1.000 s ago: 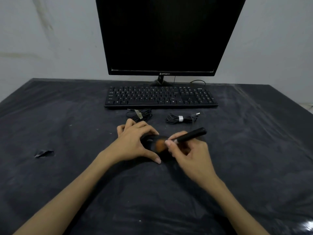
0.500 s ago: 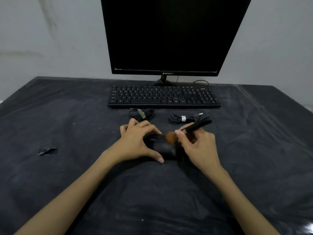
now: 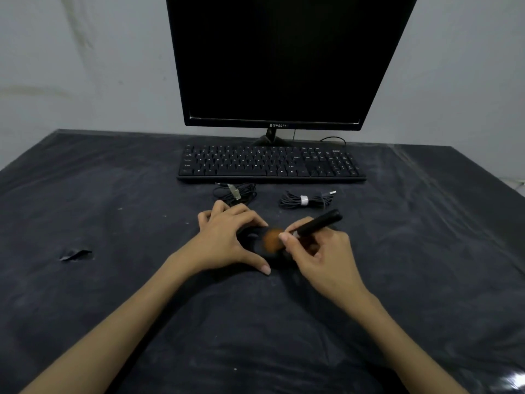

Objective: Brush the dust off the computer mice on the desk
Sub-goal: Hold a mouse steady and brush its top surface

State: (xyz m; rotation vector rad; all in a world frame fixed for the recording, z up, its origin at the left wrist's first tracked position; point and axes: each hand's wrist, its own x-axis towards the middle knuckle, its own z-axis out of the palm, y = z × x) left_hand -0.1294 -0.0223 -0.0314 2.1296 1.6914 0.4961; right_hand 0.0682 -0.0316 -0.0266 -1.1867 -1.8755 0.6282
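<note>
Head view: mouse (image 3: pixel 252 240) between hands, left (image 3: pixel 227 240) gripping.

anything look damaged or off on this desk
The black desk cover has a small tear with a lifted flap at the left, and pale dust streaks and specks lie across it. Nothing else stands out.

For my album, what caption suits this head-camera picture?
Left hand steadies a black mouse while the right hand sweeps it with a brush.

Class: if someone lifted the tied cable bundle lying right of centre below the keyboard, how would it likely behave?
The tied cable bundle looks thin and looped, so probably light and floppy. Its white tie should keep the coils together, though the loose plug end may dangle.
</note>
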